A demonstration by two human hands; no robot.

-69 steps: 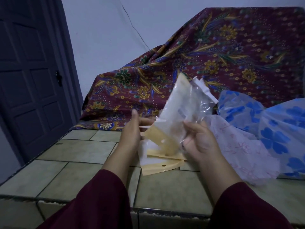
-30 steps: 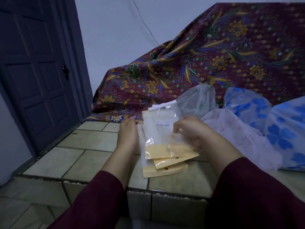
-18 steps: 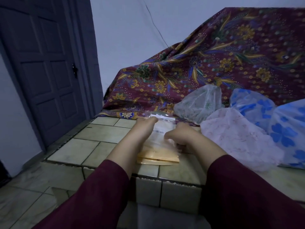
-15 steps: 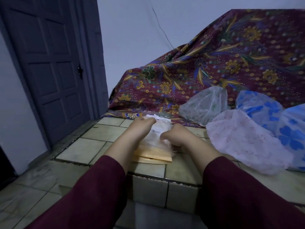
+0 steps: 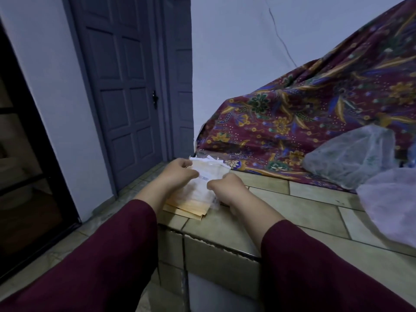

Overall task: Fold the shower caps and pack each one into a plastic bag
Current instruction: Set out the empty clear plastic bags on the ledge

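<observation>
Working at the stack of clear plastic bags w/ yellow header cards on the tiled ledge, near its left corner. Left hand has fingers curled over the far top edge of the stack, pinching it; right hand is fisted on the right side of the top bag, seems to grip the film, tho fingertips are hidden. Looks like the bag-picking step: one bag being peeled off, no cap folded yet.

Next needs a single bag separated & its mouth opened, then a cap fetched. Shower caps sit well apart to the right: a greenish-clear cap, a pale pink cap at frame edge. Slippery film may lift two bags at once. Batik cloth drapes behind; grey door at left.
</observation>
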